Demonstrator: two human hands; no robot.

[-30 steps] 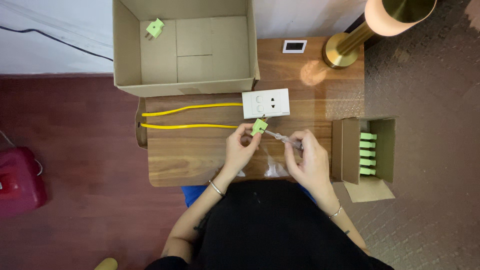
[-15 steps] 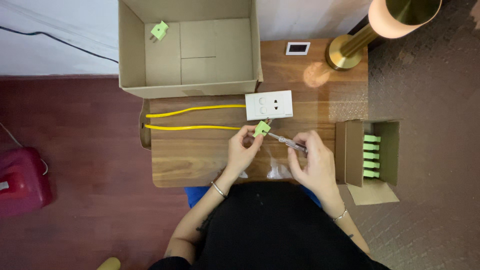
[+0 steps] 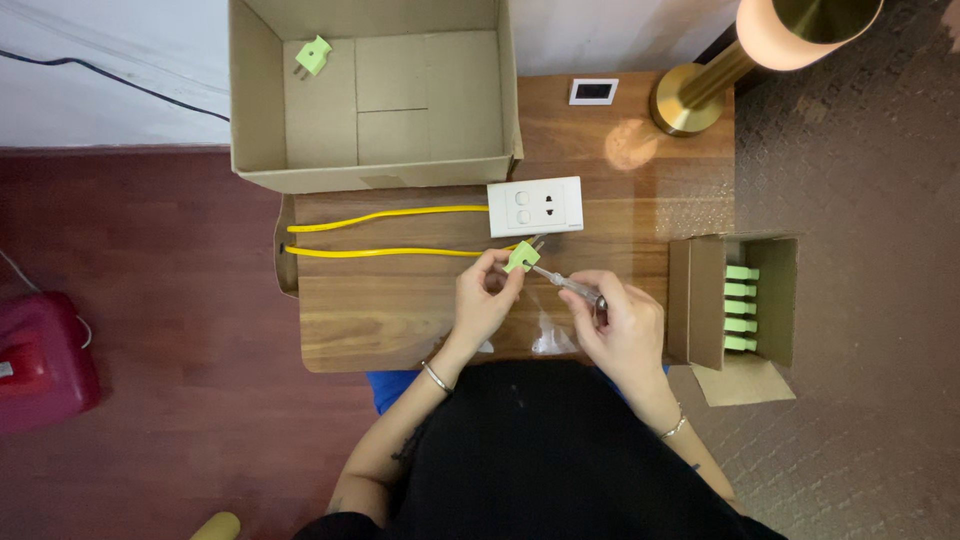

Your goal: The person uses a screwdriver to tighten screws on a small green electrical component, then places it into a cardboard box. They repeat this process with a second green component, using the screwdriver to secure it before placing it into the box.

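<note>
Far to your left a red case point(image 3: 40, 360) sits on the dark red floor point(image 3: 150, 250), and ahead of you an open cardboard box point(image 3: 370, 95) with one green plug point(image 3: 314, 54) inside stands at the back of the wooden table point(image 3: 400, 310), two yellow wires point(image 3: 385, 232) running in front of it toward a white socket plate point(image 3: 535, 206). Your left hand point(image 3: 480, 305) pinches a green plug point(image 3: 520, 257) just below that plate, and your right hand point(image 3: 620, 325) is closed around a screwdriver point(image 3: 568, 285) whose tip meets the plug. Further right stand a brass lamp point(image 3: 740, 50), a small white switch point(image 3: 593, 91) and, off the table's edge, a small box of green plugs point(image 3: 740, 305) on brown carpet point(image 3: 870, 300)
</note>
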